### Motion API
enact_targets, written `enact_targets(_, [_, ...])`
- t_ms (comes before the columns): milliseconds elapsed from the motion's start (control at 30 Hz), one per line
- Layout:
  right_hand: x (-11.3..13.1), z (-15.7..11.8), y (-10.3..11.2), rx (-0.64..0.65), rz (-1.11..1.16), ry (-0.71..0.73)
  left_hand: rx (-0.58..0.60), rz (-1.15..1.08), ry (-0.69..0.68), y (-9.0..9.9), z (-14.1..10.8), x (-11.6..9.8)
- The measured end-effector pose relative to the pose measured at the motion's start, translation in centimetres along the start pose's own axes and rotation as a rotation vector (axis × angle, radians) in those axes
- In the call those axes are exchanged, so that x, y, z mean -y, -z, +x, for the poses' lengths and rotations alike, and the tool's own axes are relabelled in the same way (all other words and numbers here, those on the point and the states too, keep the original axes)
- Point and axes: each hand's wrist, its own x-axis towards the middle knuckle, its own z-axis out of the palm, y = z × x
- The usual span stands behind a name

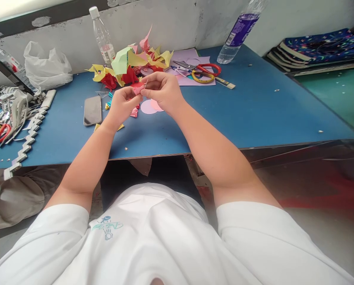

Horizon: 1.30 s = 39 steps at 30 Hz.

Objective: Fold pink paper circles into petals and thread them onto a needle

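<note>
Over the blue table (224,114), my left hand (124,103) pinches a small pink paper piece (137,90). My right hand (164,92) is closed at the piece's right side, with a thin needle-like stick (146,84) rising between its fingertips. Both hands nearly touch. Pale purple and pink paper circles (149,107) lie just below them on the table. Behind the hands is a heap of folded yellow, red, green and pink paper (129,61). A black phone (92,111) lies left of my left hand. Small folded pieces are partly hidden under my left hand.
Scissors with red and yellow handles (203,76) rest on purple paper (195,60). Bottles (236,33) stand at the back. At the left are a white plastic bag (48,65), a folded paper chain (25,148) and clutter. Someone's leg (15,198) shows lower left.
</note>
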Motion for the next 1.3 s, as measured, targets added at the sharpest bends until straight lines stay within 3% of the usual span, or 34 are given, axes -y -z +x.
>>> enact_targets(300, [-1.1, 0.7, 0.5, -0.072, -0.024, 0.039, 0.032, -0.046, 0.013, 0.5, -0.2, -0.5])
enact_targets(533, [-1.6, 1.2, 0.9, -0.019, -0.046, 0.072, 0.046, -0.045, 0.029, 0.5, -0.2, -0.7])
enact_targets(1300, [1.1, -0.5, -0.2, -0.048, -0.015, 0.014, 0.091, 0.003, -0.027, 0.6, -0.1, -0.3])
